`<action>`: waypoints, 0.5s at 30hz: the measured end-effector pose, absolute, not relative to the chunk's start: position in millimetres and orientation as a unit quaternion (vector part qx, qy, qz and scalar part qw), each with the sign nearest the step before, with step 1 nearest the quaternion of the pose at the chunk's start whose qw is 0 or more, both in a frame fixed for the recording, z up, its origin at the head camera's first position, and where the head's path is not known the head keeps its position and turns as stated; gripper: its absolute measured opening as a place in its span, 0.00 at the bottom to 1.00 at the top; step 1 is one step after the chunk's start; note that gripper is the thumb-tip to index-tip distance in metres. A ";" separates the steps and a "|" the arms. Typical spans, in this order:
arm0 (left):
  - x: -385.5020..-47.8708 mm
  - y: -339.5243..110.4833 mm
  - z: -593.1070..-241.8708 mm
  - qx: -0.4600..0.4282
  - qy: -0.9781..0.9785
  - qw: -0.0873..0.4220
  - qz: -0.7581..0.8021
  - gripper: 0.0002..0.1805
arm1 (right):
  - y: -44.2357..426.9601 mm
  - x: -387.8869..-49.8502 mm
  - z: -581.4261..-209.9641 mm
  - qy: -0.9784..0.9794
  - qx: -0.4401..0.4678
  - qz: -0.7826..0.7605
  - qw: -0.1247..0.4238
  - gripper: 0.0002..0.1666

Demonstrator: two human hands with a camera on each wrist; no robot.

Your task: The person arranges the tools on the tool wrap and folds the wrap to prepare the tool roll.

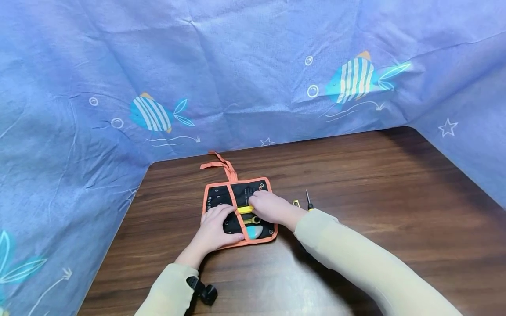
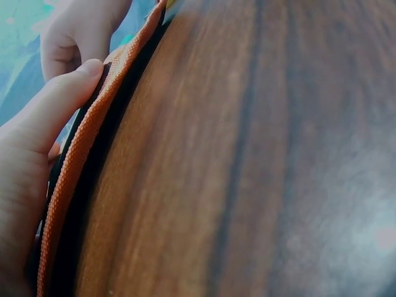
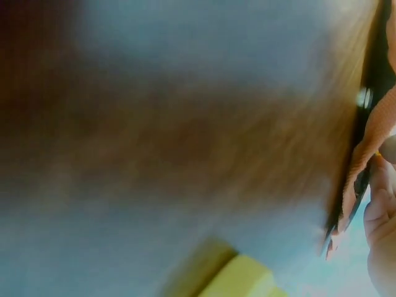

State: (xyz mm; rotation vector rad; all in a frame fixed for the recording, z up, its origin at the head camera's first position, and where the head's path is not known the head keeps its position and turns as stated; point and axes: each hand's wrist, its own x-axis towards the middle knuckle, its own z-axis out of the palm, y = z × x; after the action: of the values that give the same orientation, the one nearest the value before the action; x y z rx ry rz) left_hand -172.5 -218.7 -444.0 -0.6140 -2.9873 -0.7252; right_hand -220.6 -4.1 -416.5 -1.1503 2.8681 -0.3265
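A black tool pouch with orange trim lies spread on the table. My left hand rests across its left half, fingertips by the orange middle strip and thumb straight near the lower edge. Over the right half, my right hand pinches a flat yellow tool, whose left end sits at the strip; its far end is hidden by the fingers. Just below lie a yellowish tool with a ring end and a teal and grey tool.
A screwdriver with a dark and yellow handle lies right of the pouch, partly behind my right sleeve. Beside it is a small yellow piece. Orange ties trail from the pouch's far edge. A blue fish-print cloth hangs behind the table.
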 end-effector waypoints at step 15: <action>-175.8 -217.0 -447.0 -0.193 -0.956 0.001 -0.220 0.45 | -12.7 -222.8 -417.7 0.918 -0.372 -0.133 0.021 0.03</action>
State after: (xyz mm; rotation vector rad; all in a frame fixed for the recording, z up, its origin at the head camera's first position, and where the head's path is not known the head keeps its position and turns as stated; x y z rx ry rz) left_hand -175.8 -217.0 -447.0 -0.6066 -3.0019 -0.6891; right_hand -222.8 -12.7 -417.7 -1.1535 2.8482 -0.4130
